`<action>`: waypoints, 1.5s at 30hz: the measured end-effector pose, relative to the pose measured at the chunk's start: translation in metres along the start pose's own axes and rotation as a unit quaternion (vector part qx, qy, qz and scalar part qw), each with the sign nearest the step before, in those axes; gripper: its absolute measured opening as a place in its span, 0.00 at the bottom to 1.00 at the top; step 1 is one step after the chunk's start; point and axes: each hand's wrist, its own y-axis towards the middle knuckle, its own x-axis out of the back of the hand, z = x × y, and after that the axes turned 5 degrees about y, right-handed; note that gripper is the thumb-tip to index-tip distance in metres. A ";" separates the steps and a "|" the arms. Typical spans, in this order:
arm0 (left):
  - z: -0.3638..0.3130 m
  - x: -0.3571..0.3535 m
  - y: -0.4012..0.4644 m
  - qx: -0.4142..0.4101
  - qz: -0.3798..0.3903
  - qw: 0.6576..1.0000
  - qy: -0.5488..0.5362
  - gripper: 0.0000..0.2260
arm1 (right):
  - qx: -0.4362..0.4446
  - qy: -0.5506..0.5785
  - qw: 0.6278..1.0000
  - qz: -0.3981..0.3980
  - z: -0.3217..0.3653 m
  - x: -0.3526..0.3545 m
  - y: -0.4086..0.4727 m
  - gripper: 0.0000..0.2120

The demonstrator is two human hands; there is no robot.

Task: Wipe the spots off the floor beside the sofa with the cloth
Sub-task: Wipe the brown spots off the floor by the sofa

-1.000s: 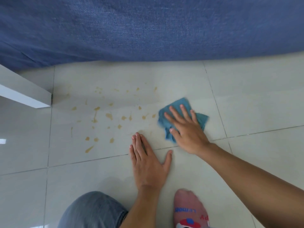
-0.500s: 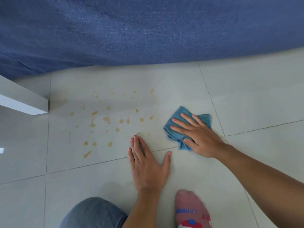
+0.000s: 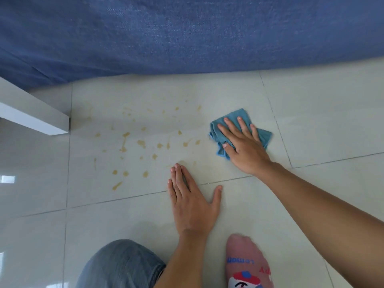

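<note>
A crumpled blue cloth (image 3: 218, 129) lies on the pale tiled floor (image 3: 322, 125) just right of a scatter of yellow-brown spots (image 3: 141, 143). My right hand (image 3: 244, 145) presses flat on top of the cloth, fingers spread and pointing away from me, covering most of it. My left hand (image 3: 193, 201) rests palm down on the bare tile nearer to me, fingers together and thumb out, holding nothing. Its fingertips touch the near right edge of the spotted patch. The spots spread leftward across one tile.
The blue fabric sofa (image 3: 187, 34) fills the whole top of the view. A white furniture edge (image 3: 35, 117) juts in from the left, close to the spots. My jeans-clad knee (image 3: 120, 267) and pink-socked foot (image 3: 247, 265) are at the bottom.
My right hand slid the cloth back and forth at the right edge of the spots, first toward me and to the right, then away again. My left hand stayed planted.
</note>
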 end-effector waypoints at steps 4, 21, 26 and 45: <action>0.002 -0.001 0.000 0.000 -0.009 1.000 -0.005 0.48 | -0.011 0.008 1.000 0.011 0.014 -0.001 0.019 0.27; 0.016 0.023 0.011 0.022 -0.061 0.995 -0.070 0.36 | -0.012 -0.027 1.000 -0.010 0.011 -0.011 0.007 0.28; 0.037 0.040 0.030 0.028 -0.087 0.993 -0.081 0.30 | -0.017 -0.025 0.999 -0.009 0.013 -0.011 0.007 0.27; 0.229 0.078 0.049 0.175 -0.052 0.981 -0.068 0.59 | -0.080 -0.020 0.996 -0.029 0.042 -0.017 0.011 0.31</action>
